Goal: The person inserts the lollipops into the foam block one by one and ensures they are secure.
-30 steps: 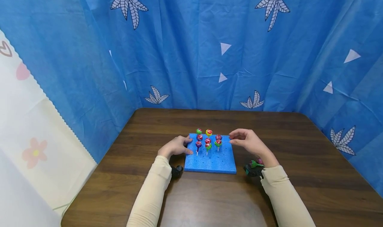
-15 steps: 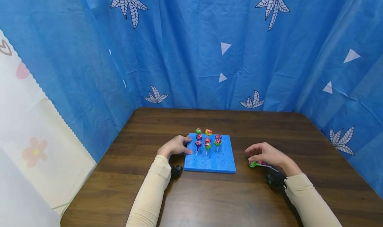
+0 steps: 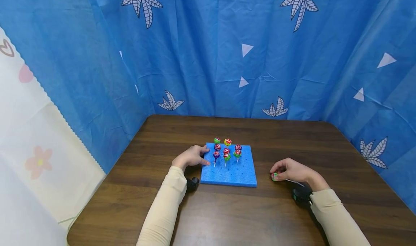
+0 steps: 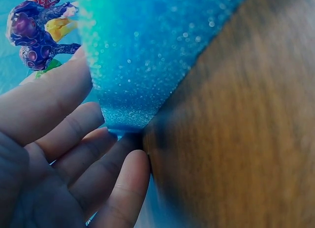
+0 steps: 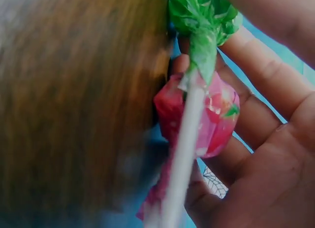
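My left hand [image 3: 190, 156] rests against the left edge of a blue foam board [image 3: 240, 175], thumb and forefinger at its top edge. In the left wrist view the other fingers lie loosely along its side. Several wrapped lollipops [image 3: 226, 156] stand upright in the board's back half, sticks down. Right of the board, low over the table, my right hand [image 3: 294, 171] pinches the head of a green-wrapped lollipop [image 5: 203, 50]; its white stick points back toward the wrist. A pink-wrapped lollipop [image 5: 219, 117] lies just behind that stick in the right wrist view, near the curled fingers.
The dark wooden table [image 3: 227, 217] runs back to a blue curtain [image 3: 201, 58]. Small holes dot the board's front half. A pale patterned cloth [image 3: 39, 130] hangs at the left. Black wrist devices sit under both cuffs.
The right hand has moved from the board's right side, right and toward me, to the lollipops on the table, and its fingers have closed on the green one. The left hand stays put.
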Motion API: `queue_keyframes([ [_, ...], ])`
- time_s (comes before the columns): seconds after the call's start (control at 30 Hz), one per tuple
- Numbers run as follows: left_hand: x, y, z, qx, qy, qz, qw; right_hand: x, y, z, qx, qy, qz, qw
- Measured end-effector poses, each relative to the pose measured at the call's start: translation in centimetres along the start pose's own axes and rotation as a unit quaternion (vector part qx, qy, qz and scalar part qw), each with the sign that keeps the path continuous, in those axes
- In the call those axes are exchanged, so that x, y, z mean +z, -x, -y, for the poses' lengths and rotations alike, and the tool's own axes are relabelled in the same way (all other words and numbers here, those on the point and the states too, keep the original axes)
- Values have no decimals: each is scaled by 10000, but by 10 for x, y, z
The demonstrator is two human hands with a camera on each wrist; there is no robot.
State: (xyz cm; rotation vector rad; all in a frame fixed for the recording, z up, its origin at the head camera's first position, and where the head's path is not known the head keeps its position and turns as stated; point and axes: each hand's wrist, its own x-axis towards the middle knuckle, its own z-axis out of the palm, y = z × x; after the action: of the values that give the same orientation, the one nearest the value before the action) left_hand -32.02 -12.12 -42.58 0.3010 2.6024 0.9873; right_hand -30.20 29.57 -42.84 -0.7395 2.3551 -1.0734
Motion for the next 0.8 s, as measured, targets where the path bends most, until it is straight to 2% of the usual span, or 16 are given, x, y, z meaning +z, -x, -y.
queue_keyframes([
  [0.23,0,-1,0,18,-39,-23,10000,0,-1,-1,-101,87,-77,9999],
  [0.37,0,-2,0,16,-33,-16,10000,1,-3,4,26,-49,-275,9996],
  [0.5,0,-1,-1,3,-47,-12,10000,1,-5,12,108,-259,-639,9976],
  [0.67,-1,0,-2,-16,-10,-5,10000,2,-11,26,45,-474,-1166,9920],
  [0.8,-1,1,-3,-32,12,4,10000,4,-16,37,-33,-650,-1441,9874],
])
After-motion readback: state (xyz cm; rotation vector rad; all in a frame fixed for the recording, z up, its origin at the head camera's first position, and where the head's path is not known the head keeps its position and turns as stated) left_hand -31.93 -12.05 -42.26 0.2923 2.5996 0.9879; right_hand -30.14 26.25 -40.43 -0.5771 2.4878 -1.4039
